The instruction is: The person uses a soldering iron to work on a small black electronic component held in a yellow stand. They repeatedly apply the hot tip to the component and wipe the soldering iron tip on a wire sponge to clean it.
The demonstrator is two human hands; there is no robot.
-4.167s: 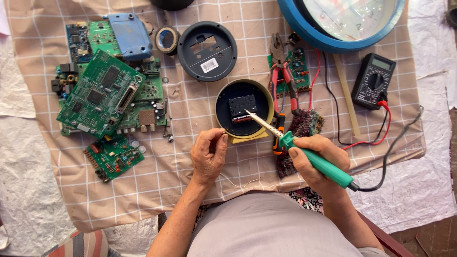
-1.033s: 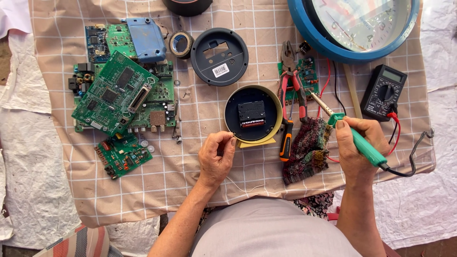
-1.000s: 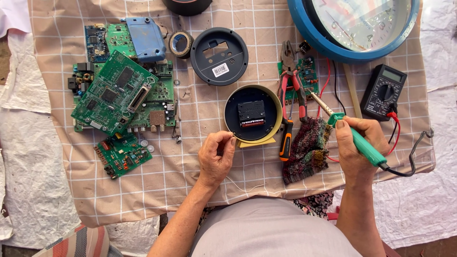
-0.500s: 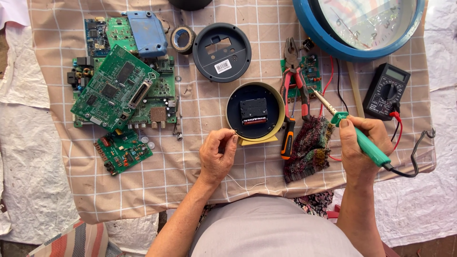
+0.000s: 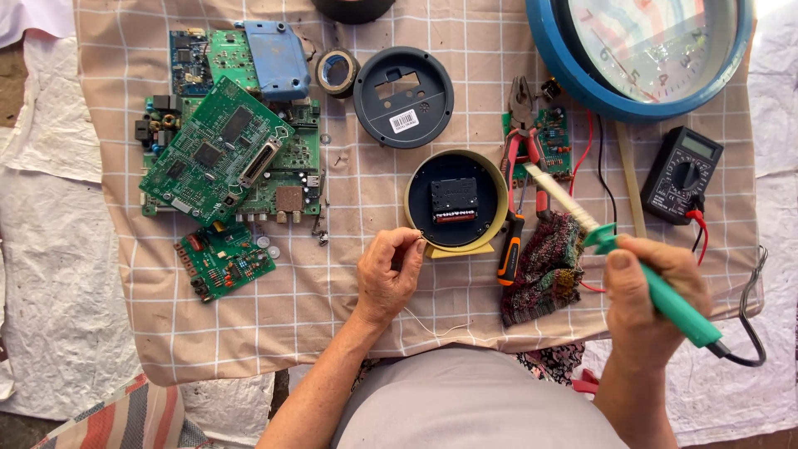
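Note:
My right hand (image 5: 652,295) grips a green-handled soldering iron (image 5: 632,262), its pale tip pointing up-left over the red-handled pliers (image 5: 522,137) and a multicoloured woven cloth (image 5: 544,270). My left hand (image 5: 386,274) pinches a thin strand of solder wire (image 5: 424,320) beside the lower left rim of a small round clock (image 5: 457,204), which lies face down with its yellow rim and black movement showing. The iron's tip is off to the right of that clock, not touching it.
Several green circuit boards (image 5: 220,162) and a blue box (image 5: 278,58) lie at the left on the checked cloth (image 5: 274,320). A black round back cover (image 5: 403,96), tape roll (image 5: 337,71), large blue wall clock (image 5: 640,50), black multimeter (image 5: 682,175) and an orange-handled screwdriver (image 5: 509,249) surround the work.
The soldering iron's tip has lifted off the small clock and swung right, over the pliers and woven cloth. My left hand stays at the clock's rim with the wire.

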